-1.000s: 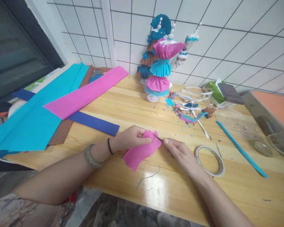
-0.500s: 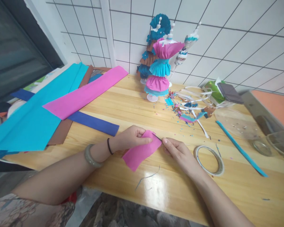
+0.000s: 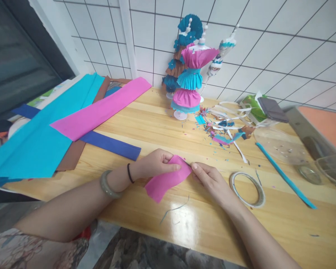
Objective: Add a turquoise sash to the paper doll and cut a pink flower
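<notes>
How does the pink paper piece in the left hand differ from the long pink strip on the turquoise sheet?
The pink paper piece is small; the long pink strip is much larger. The piece bends, held in the left hand; the strip lies fairly flat across the turquoise sheet. Both are plain pink.

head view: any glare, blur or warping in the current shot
Head view: bright glare on the glossy table, just below the pink piece held by the left hand; head view: the tiled wall has slanting, spreading lines, probably wide-angle warping; head view: the thin dark tool in the right hand lacks crisp detail.
</notes>
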The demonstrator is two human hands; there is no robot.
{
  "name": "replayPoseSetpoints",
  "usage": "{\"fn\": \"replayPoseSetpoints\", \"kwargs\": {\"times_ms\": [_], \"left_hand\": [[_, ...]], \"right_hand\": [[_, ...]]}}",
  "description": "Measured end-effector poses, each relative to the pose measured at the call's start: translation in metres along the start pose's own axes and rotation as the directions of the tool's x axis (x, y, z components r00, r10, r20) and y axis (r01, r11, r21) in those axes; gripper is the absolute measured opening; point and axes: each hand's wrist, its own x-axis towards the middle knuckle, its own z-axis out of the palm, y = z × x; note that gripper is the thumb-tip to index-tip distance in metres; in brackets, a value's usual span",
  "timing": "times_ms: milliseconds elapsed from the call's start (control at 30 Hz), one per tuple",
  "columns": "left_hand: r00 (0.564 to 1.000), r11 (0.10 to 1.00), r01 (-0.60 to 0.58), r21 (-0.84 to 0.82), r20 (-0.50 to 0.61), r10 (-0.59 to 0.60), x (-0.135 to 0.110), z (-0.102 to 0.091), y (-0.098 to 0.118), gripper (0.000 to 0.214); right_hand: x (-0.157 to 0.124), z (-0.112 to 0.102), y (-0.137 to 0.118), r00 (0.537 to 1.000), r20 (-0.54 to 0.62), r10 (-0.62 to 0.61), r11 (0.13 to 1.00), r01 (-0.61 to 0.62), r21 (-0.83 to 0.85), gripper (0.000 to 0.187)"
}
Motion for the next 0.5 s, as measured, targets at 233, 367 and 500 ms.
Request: {"fn": "replayPoseSetpoints", "kwargs": {"times_ms": [233, 367, 500], "left_hand": [[0.999, 1.000, 0.001, 0.005, 0.047, -0.001, -0.0007, 0.0009, -0.0013, 0.025], [0.999, 1.000, -0.007, -0.008, 0.036, 0.008, 0.0004, 0.0006, -0.0024, 0.025], [0.999, 0.999, 0.000, -0.035, 0.035, 0.001, 0.0005, 0.0011, -0.0017, 0.024]], "right_hand": [[0.0013, 0.0023, -0.0004, 0.999, -0.038, 0.009, 1.000, -0.009, -0.018, 0.039], [0.0001, 0.0026, -0.0020, 1.000, -0.030, 0.008, 1.000, -0.008, -0.016, 0.039], [-0.0003, 0.0028, -0.0028, 0.999, -0.039, -0.015, 1.000, 0.014, -0.022, 0.039]]}}
